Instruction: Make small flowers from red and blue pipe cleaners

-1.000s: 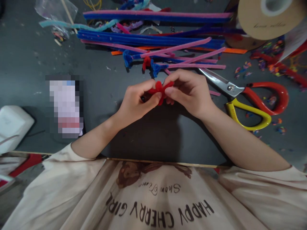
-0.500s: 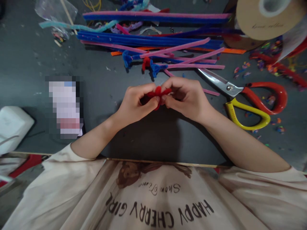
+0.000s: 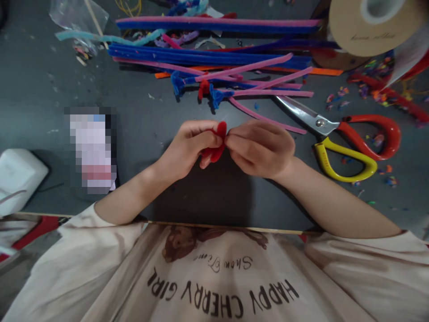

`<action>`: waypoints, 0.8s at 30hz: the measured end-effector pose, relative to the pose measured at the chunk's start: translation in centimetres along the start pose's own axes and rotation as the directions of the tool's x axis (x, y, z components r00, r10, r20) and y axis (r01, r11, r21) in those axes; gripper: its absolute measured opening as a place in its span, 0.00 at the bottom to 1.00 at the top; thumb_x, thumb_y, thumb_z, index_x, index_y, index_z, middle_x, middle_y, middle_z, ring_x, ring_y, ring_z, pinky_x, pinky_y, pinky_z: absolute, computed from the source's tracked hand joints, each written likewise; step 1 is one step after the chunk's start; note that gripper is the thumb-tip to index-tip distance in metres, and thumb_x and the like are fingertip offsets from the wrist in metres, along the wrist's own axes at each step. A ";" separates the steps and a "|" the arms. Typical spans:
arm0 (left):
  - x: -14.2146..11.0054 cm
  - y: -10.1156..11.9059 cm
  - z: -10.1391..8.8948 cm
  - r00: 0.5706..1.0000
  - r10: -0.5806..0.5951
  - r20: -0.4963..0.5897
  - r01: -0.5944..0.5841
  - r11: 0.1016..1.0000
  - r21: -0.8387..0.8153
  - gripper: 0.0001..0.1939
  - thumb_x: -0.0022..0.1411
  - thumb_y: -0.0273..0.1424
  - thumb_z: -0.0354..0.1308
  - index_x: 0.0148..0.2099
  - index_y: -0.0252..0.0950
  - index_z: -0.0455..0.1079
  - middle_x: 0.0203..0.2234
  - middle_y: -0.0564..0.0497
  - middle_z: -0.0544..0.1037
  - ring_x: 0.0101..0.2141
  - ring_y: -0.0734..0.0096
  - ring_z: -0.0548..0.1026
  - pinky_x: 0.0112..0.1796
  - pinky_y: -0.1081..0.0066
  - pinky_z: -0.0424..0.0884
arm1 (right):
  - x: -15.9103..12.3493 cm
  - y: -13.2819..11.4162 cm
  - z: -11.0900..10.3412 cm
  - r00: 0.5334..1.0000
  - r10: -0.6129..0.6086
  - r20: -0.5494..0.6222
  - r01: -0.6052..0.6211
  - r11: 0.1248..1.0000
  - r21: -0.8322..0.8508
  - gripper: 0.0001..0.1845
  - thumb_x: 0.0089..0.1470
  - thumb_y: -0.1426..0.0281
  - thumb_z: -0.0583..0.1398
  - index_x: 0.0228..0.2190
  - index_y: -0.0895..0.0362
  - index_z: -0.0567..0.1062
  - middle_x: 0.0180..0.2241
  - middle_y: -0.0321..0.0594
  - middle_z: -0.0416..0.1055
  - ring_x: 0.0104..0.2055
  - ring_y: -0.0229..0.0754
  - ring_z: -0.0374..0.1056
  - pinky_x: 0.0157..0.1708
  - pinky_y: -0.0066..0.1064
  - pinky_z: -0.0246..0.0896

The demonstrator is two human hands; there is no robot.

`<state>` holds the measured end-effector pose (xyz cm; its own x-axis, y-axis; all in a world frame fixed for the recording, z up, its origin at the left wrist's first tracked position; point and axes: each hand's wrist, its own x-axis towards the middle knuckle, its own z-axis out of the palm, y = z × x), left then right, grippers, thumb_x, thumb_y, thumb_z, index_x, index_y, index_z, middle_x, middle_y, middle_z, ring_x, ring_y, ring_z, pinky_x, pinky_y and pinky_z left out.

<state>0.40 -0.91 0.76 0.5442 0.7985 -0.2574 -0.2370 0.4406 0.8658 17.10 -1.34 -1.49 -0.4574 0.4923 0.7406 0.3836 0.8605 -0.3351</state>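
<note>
A small red fuzzy piece of pipe cleaner, bent into loops like petals, is pinched between the thumb and fingers of my left hand. My right hand is just to the right, its fingertips pressed together against or very near the red piece's middle. What those fingertips grip is hidden. Beyond my hands lie pink pipe cleaners with bent blue ends, and a small red bent piece.
Scissors with red and yellow handles lie open on the right. Straight blue pipe cleaners, a cardboard spool and an orange strip are at the back. A blurred-out phone and a white box are on the left.
My right hand has turned over, its back now facing up, and sits slightly lower. The red piece has tilted in my left hand, its petals now seen more edge-on.
</note>
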 end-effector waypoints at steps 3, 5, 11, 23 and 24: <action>0.0 -0.1 0.0 0.999 0.040 -0.023 -0.038 0.996 0.076 0.13 0.54 0.26 0.54 0.18 0.35 0.61 0.10 0.59 0.62 0.12 0.86 0.58 0.14 0.80 0.54 | -0.1 -0.1 0.0 1.000 0.020 0.009 -0.020 1.000 0.010 0.09 0.55 0.75 0.54 0.35 0.51 0.71 0.30 0.34 0.73 0.29 0.33 0.67 0.31 0.29 0.65; 0.0 -0.2 -0.3 0.982 0.178 -0.060 -0.158 0.955 0.252 0.11 0.55 0.26 0.54 0.21 0.35 0.63 0.13 0.58 0.65 0.14 0.86 0.59 0.16 0.79 0.56 | 0.2 -0.3 0.0 0.965 0.258 0.053 -0.263 0.946 0.189 0.07 0.55 0.74 0.54 0.35 0.53 0.71 0.31 0.34 0.73 0.32 0.33 0.68 0.33 0.28 0.66; 0.1 -0.4 -1.0 0.881 0.468 -0.068 -0.275 0.625 0.731 0.11 0.55 0.27 0.51 0.21 0.35 0.61 0.15 0.57 0.63 0.17 0.84 0.59 0.20 0.75 0.53 | 1.3 -0.6 0.4 0.523 0.653 0.547 -0.749 0.047 0.661 0.10 0.52 0.63 0.60 0.28 0.57 0.67 0.21 0.29 0.67 0.18 0.27 0.62 0.15 0.20 0.57; 0.2 -0.5 -1.4 0.856 0.497 0.144 -0.378 0.410 0.830 0.09 0.55 0.26 0.53 0.23 0.36 0.61 0.15 0.57 0.64 0.18 0.84 0.60 0.20 0.76 0.55 | 1.9 -0.3 -0.1 0.344 0.610 0.714 -0.791 -0.221 0.570 0.06 0.51 0.74 0.59 0.24 0.60 0.67 0.17 0.29 0.65 0.15 0.24 0.57 0.12 0.17 0.48; 0.2 -0.3 -1.2 0.889 0.447 0.103 -0.344 0.502 0.794 0.09 0.56 0.26 0.53 0.24 0.36 0.62 0.15 0.57 0.65 0.17 0.85 0.60 0.19 0.77 0.55 | 1.8 -0.3 -0.1 0.401 0.622 0.673 -0.793 -0.131 0.595 0.05 0.52 0.74 0.58 0.25 0.59 0.67 0.18 0.29 0.65 0.15 0.24 0.57 0.13 0.17 0.50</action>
<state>-0.42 -0.41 -0.11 0.4602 0.8645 0.2022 0.3325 -0.3790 0.8636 16.24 -0.73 -0.01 -0.4846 0.8206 -0.3029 -0.1646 -0.4257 -0.8898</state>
